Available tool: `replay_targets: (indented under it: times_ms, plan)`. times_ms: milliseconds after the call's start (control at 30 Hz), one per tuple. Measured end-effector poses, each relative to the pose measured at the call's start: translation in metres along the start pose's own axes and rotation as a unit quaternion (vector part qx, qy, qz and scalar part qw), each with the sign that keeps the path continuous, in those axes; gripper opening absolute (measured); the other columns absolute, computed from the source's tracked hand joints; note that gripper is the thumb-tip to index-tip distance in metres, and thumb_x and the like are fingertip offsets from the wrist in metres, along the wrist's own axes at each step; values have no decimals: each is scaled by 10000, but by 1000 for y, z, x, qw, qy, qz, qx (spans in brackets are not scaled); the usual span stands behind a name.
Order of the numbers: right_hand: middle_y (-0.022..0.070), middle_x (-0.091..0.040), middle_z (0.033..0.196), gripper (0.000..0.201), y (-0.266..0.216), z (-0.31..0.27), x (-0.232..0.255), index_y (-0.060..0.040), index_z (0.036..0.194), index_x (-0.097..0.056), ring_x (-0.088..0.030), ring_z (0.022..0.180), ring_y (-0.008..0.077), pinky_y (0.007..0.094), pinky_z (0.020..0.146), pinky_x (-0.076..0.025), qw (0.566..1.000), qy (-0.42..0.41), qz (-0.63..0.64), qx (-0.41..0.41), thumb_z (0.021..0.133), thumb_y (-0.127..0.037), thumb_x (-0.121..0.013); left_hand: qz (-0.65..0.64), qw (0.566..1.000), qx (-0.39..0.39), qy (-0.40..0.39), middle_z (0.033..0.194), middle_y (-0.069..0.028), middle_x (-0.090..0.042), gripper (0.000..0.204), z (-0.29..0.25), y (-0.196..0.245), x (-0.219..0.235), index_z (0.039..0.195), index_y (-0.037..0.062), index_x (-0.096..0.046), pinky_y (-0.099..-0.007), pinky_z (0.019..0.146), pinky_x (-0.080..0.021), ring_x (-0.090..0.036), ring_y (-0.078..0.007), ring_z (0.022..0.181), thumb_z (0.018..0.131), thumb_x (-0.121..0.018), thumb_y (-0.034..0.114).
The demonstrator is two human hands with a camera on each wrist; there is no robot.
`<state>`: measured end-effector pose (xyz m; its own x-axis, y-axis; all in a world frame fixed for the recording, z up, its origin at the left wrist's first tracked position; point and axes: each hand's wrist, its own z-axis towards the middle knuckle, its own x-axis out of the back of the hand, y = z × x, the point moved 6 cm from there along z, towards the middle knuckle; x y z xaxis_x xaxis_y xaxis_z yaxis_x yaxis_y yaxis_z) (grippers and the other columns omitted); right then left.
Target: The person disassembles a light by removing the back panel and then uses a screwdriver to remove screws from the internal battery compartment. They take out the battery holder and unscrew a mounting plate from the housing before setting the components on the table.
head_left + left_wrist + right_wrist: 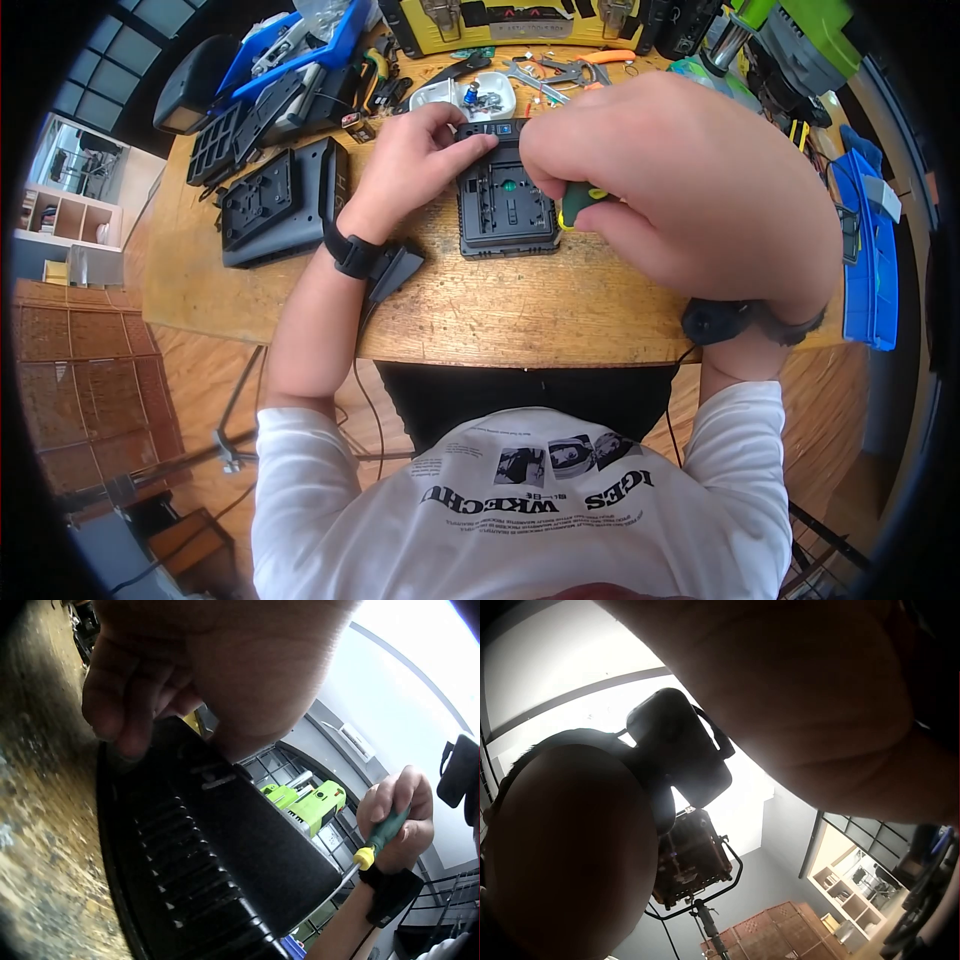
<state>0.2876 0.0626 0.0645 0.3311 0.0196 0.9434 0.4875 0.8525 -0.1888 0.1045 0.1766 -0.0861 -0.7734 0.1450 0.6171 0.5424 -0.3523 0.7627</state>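
Observation:
A black plastic charger (508, 240) lies on the wooden table in front of the person, its slotted side up. My left hand (405, 160) grips its far end, the thumb laid over the top and the fingers round the edge. In the left wrist view the ribbed side of the charger (247, 847) shows below those fingers. My right hand (635, 165) holds a screwdriver (578, 203) by its green and yellow handle. Its shaft (349, 875) points down at the charger in the left wrist view, with the tip hidden. The right wrist view shows mostly the underside of the hand.
To the left lies another black housing (285, 205). A white tray (497, 85) of small parts stands just beyond the charger, near pliers (570, 72). A yellow toolbox (525, 25) is at the back, and a blue bin (872, 290) hangs at the right edge.

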Motion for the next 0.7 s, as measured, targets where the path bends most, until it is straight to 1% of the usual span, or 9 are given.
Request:
replay_targets:
  times_ms: [67, 133, 233, 267, 333, 433, 533, 600, 700]
  plan:
    - [123, -622, 836, 266, -4, -1, -1, -73, 957, -586, -630, 830, 383, 466, 703, -491, 1000, -16, 9, 3, 727, -30, -713, -1, 1000, 3, -3, 719, -111, -686, 525, 0, -1, 0, 1040, -55, -725, -329, 603, -513, -652, -191, 638, 847, -841, 419]
    - [118, -632, 858, 274, -7, -3, -1, -78, 969, -591, -633, 855, 385, 471, 722, -494, 998, 2, -64, -13, 729, -31, -714, -2, 1000, 7, -6, 718, -110, -686, 524, 0, -2, -1, 1038, -55, -724, -328, 602, -513, -651, -191, 637, 848, -841, 419]
    - [118, -635, 868, 271, -1, 0, 0, -81, 969, -592, -637, 870, 381, 468, 729, -493, 999, -28, 0, -25, 731, -29, -712, 6, 1000, 0, -5, 711, -108, -681, 519, 0, 0, -1, 1030, -55, -723, -328, 596, -509, -646, -189, 629, 849, -840, 418]
    - [118, -635, 868, 271, -6, 1, 3, -81, 969, -592, -637, 870, 381, 468, 729, -493, 999, -28, 0, -25, 731, -29, -712, 3, 1000, 0, -5, 705, -106, -677, 516, 0, 1, 0, 1026, -54, -722, -327, 593, -506, -642, -186, 624, 850, -839, 417]
    - [122, -636, 831, 262, -21, 4, 13, -77, 963, -594, -639, 832, 386, 471, 705, -492, 1000, 20, -1, -4, 737, -55, -723, 1, 1000, -1, -4, 699, -104, -673, 514, -1, 2, 0, 1022, -54, -721, -327, 590, -504, -638, -183, 619, 851, -838, 416]
    - [127, -638, 784, 232, 1, -6, -7, -72, 962, -605, -645, 778, 380, 465, 681, -499, 999, 24, -17, -27, 768, -96, -728, -7, 1000, 1, 1, 686, -100, -664, 502, 0, 2, 0, 1016, -49, -721, -326, 582, -496, -626, -176, 609, 853, -837, 411]
    - [128, -640, 794, 229, -2, 1, -9, -70, 962, -606, -646, 786, 380, 464, 685, -501, 999, 24, -17, -37, 770, -97, -728, 24, 1000, -16, 5, 677, -96, -658, 486, 1, 2, 0, 1007, -43, -722, -327, 577, -489, -616, -172, 601, 855, -836, 405]
    - [128, -641, 804, 226, -1, 2, -10, -69, 961, -607, -647, 795, 379, 464, 689, -502, 998, 25, -17, -48, 772, -98, -727, 37, 998, -50, 20, 668, -91, -650, 475, 1, 4, 1, 994, -40, -722, -327, 568, -481, -607, -169, 594, 855, -836, 401]
    - [129, -644, 818, 221, -15, 19, -16, -67, 960, -608, -648, 807, 378, 463, 696, -504, 998, 24, -18, -62, 776, -100, -726, 26, 999, -33, 12, 661, -88, -644, 472, 1, 3, 1, 986, -38, -721, -328, 560, -475, -605, -166, 591, 856, -835, 401]
